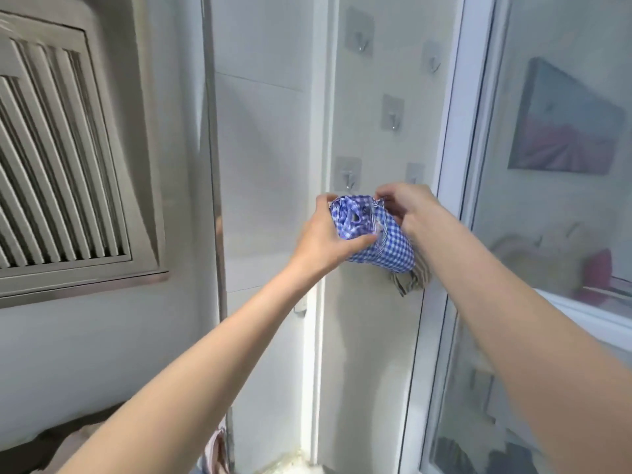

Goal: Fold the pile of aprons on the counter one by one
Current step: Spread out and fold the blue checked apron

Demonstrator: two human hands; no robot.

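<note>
A blue and white checked apron [383,249], bunched into a compact bundle, is held up in front of the white tiled wall. My left hand [325,237] grips its left side, thumb underneath and fingers over the top. My right hand [410,210] pinches the bundle's upper right edge at a strap. A beige striped cloth [412,280] hangs just behind and below the bundle; what holds it is hidden. The counter and the pile are out of view.
Several metal adhesive hooks [393,114] are stuck on the wall strip above the hands. A range hood with slatted vents [58,165] fills the left. A glass window with a white frame [458,165] runs down the right.
</note>
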